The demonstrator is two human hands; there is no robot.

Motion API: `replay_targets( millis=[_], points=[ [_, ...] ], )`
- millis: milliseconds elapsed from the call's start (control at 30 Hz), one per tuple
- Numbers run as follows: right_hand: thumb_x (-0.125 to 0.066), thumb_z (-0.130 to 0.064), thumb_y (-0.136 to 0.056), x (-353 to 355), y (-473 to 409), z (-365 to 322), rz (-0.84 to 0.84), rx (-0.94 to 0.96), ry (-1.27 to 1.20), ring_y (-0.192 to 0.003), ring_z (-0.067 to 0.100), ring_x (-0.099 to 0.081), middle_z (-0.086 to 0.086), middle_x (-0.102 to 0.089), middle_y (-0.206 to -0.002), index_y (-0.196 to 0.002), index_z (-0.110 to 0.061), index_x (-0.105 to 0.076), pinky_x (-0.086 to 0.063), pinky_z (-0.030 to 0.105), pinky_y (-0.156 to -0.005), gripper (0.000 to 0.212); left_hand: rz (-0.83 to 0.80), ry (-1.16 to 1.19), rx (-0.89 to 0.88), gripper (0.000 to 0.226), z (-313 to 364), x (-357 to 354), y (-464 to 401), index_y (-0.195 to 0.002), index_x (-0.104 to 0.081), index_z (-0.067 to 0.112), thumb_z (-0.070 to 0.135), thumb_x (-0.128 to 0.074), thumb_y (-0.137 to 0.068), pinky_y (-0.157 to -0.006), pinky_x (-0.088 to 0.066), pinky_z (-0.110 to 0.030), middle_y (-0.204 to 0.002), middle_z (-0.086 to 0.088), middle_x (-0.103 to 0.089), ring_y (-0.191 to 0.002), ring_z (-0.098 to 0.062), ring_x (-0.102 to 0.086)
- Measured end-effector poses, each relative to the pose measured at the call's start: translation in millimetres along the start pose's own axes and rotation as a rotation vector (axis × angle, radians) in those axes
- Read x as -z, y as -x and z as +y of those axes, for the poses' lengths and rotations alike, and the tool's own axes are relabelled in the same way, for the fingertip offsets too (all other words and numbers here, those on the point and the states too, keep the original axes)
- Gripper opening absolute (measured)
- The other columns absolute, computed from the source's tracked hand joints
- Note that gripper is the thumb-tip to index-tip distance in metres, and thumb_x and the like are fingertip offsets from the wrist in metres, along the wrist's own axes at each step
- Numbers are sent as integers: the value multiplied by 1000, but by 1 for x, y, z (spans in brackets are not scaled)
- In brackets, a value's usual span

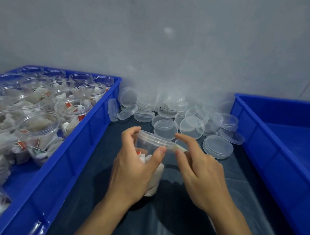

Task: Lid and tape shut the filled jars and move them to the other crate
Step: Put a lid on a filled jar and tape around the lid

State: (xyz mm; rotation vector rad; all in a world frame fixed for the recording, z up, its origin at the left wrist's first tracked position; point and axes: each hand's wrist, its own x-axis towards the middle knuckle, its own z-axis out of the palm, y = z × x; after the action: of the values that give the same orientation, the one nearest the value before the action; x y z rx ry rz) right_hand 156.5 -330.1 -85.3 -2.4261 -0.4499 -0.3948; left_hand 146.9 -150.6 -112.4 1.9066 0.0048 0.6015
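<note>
The left hand (132, 166) gripped the lidded jar (151, 157) mid-cloth, between the crates; the right hand (200, 170) pinched tape (178, 148) at the lid rim; likely faults: tape creasing or missing the seam, should the jar rotate.

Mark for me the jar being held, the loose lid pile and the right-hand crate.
jar (152, 153): head view, on its clear wall below the lid.
lid pile (192, 127): head view, on a top lid's flat face.
right-hand crate (266, 150): head view, on its near side wall.
</note>
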Motion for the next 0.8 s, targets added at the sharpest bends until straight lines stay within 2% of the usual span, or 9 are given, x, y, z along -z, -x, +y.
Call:
replay_targets(
  millis=[67,300,433,533,667,733,800],
  points=[
    [-37,-47,-108,0,0,1,-6,6,20,-66,12,-55,-28,-57,-66,-144,-48,-41,-50,48,-77,36,-20,38,22,66,0,0,0,-131,-36,52,79,-65,-77,-78,-46,-13,-128,28,-58,-102,8,-65],
    [-33,-49,-106,-1,-1,1,-38,5,56,-74,19,-61,-16,-52,-58,-145,-58,-38,-51,47,-81,40,-50,135,54,61,-2,0,-1,-127,-41,54,73,-69,-76,-82,-51,-25,-122,20,-68,-98,3,-70],
    [-33,-50,-107,-4,-1,0,-43,17,25,-73,15,-59,-32,-56,-67,-141,-60,-42,-52,47,-81,37,-78,191,32,60,-2,-1,0,-126,-35,53,67,-70,-79,-86,-57,-35,-116,22,-69,-98,-6,-73],
    [-36,-46,-107,-5,0,1,-16,14,-12,-68,11,-51,-32,-55,-67,-140,-56,-46,-52,47,-79,36,-46,118,-21,57,1,-4,4,-125,-33,46,64,-67,-83,-86,-58,-33,-114,15,-69,-99,-5,-72],
    [-40,-43,-107,-6,2,0,14,2,-29,-66,7,-44,-36,-53,-66,-141,-52,-50,-51,46,-77,37,127,-126,-132,60,6,-5,10,-134,-40,37,66,-61,-87,-82,-52,-21,-123,19,-59,-105,1,-62],
    [-39,-44,-107,-8,3,-5,15,3,-20,-66,8,-45,-38,-53,-68,-141,-51,-50,-51,46,-78,36,159,-174,-150,59,8,-6,14,-139,-44,34,65,-56,-90,-82,-53,-26,-126,16,-60,-105,-1,-60],
    [-33,-45,-107,-9,4,-9,3,11,-27,-69,8,-49,-39,-53,-70,-142,-52,-48,-51,46,-79,38,116,-178,-117,65,11,-8,15,-144,-39,36,69,-53,-89,-83,-53,-33,-130,15,-60,-107,-5,-61]
  ],
)
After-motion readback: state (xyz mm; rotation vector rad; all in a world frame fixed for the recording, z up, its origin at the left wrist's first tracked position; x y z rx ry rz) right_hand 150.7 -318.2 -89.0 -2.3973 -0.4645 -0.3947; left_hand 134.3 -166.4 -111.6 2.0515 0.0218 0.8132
